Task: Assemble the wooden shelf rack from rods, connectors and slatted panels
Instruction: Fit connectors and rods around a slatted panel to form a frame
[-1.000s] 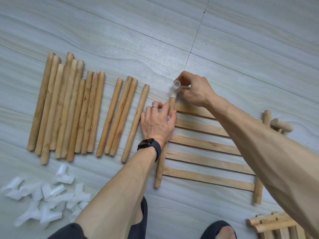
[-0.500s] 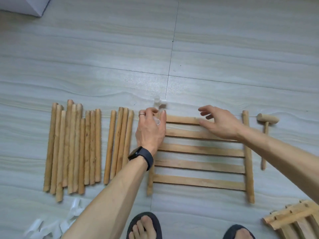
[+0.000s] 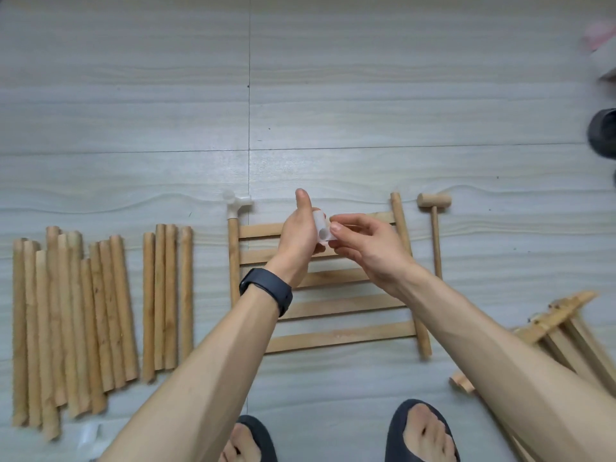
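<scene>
Grey floor tiles, printed with a wavy wood grain and split by thin dark joints, lie under everything you have set out. Largest on them is the slatted panel: five flat pale slats fixed between two round side rods, lying flat just beyond your feet. To its left is a row of round wooden rods, rough-grained, side by side in two groups. On your right, partly behind your forearm, a stack of further panels lies at an angle. A small wooden mallet rests just beside the panel's right side rod, with its head away from you. A white plastic fitted connector with stubby round sockets caps the far end of the left side rod. Over the far slats, your left hand has its thumb raised and grips a loose connector, a short, milky-white tubular piece. Your right hand pinches its other side between thumb and fingertips. A black band wraps your left wrist.
</scene>
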`<state>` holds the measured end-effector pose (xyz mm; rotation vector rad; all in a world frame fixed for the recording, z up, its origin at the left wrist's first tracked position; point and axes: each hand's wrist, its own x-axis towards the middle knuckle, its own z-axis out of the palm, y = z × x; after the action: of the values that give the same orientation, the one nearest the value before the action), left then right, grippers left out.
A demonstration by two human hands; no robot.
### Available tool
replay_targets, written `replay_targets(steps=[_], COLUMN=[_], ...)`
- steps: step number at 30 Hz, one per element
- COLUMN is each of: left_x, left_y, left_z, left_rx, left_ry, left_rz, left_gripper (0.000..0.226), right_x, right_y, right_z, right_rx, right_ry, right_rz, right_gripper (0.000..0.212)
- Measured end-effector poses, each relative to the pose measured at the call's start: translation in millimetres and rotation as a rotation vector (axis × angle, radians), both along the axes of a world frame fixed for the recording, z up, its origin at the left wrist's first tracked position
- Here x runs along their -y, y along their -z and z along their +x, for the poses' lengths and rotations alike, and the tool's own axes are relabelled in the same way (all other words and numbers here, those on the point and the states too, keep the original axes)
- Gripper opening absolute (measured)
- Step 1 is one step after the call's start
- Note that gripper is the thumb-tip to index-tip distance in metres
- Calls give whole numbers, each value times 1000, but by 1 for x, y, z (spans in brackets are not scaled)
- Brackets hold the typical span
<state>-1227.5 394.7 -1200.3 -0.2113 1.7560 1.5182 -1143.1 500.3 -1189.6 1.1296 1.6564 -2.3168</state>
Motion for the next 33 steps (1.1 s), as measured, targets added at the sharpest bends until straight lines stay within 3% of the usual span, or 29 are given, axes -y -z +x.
replay_targets(steps=[4,8,11,15,17,20,24,26,29,31,33], left_x=[-3,-3,-4,-5,-3,2,7,6,2,-2,-1], left_y=[9,15,16,19,23,29,32,32,31,32,40], left_z=[11,12,8,7,6,4,4,5,5,6,7], left_rx=[47,135,220,240,291,298,222,175,76,-89,-418], left_ry=[44,-6,-33,36,-28,-57,51,56,38,55,222], left_rz=[84,189,262,186,224,288,263,233,170,59,-198], left_gripper=[42,23,27,31,24,33,38,44,49,46,58], right_x=[-17,-30,-31,-31,-30,-28,-31,-36,-41,-49,-65], right_y=[7,14,21,28,31,35,37,34,29,28,27], right_z=[8,17,19,19,19,19,23,22,17,13,6], right_rx=[17,24,37,74,56,-4,-10,5,61,88,102], right_ry=[146,192,178,70,52,16,-124,-263,-411,-450,-391], right_rz=[39,-72,15,413,481,457,368,424,534,599,692], right_gripper=[11,15,20,23,24,21,35,40,31,25,24])
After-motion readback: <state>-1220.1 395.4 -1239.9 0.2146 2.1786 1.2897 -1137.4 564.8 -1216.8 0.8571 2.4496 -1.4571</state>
